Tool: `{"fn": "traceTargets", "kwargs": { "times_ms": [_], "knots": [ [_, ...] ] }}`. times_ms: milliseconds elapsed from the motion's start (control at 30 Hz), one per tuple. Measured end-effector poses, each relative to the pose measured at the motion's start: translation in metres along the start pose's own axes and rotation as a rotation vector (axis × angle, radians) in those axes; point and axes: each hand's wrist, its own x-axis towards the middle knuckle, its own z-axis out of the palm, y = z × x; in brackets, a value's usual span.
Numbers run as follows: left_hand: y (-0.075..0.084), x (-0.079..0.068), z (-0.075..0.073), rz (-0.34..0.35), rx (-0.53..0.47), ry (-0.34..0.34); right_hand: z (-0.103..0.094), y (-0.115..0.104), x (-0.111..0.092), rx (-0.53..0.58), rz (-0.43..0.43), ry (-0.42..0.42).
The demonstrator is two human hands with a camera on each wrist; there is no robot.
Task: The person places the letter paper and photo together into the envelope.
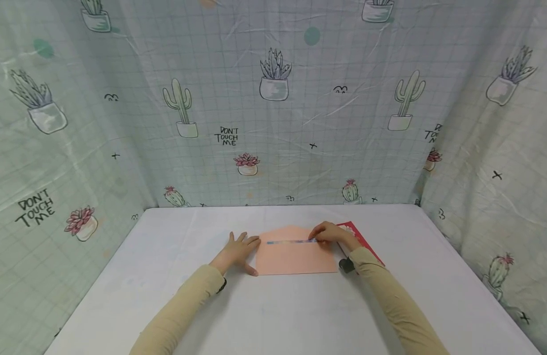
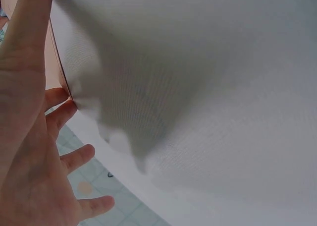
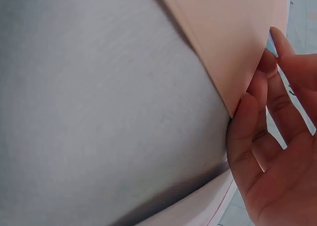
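A peach envelope [image 1: 295, 259] lies on the white table with its pointed flap spread away from me. Across it, near the flap's base, runs a narrow blue patterned strip [image 1: 282, 242]. My left hand [image 1: 239, 250] has its fingers spread, with the thumb and fingertips at the envelope's left edge. Over the envelope's right side, my right hand [image 1: 328, 232] pinches the right end of the strip with thumb and finger. In the right wrist view, its other fingers [image 3: 242, 117] curl by the envelope's corner, and a bit of blue shows between the fingertips.
A red card or booklet [image 1: 366, 245] with white flowers lies right of the envelope, partly under my right arm. A small dark thing [image 1: 346, 265] sits at my right cuff. A cloth printed with cacti [image 1: 273, 123] hangs behind and beside the table.
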Motion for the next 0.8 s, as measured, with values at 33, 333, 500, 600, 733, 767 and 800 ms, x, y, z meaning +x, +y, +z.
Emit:
{"fn": "traceTargets", "kwargs": {
  "times_ms": [33, 333, 500, 600, 733, 767, 800],
  "knots": [
    [-0.0001, 0.0003, -0.0002, 0.002, -0.001, -0.001, -0.0003, 0.0001, 0.0002, 0.007, 0.003, 0.002],
    [0.0012, 0.002, -0.0015, 0.007, -0.005, -0.012, 0.0002, 0.0042, 0.0009, 0.03, 0.004, 0.003],
    [0.0019, 0.0014, -0.0026, 0.003, 0.001, -0.021, 0.0007, 0.0032, -0.0018, 0.05, -0.024, -0.015],
    [0.0023, 0.0006, -0.0038, 0.004, -0.004, -0.02, 0.001, 0.0009, -0.0042, 0.05, -0.049, -0.019],
    [0.0023, 0.0006, -0.0054, 0.004, -0.019, -0.009, 0.0021, -0.0015, -0.0063, 0.033, -0.093, -0.013],
    [0.0023, 0.0008, -0.0057, 0.004, -0.021, -0.008, 0.0024, -0.0015, -0.0065, 0.03, -0.1, -0.012],
    [0.0022, 0.001, -0.0056, 0.005, -0.02, -0.006, 0.0029, -0.0015, -0.0066, 0.028, -0.102, -0.012]
  ]
}}
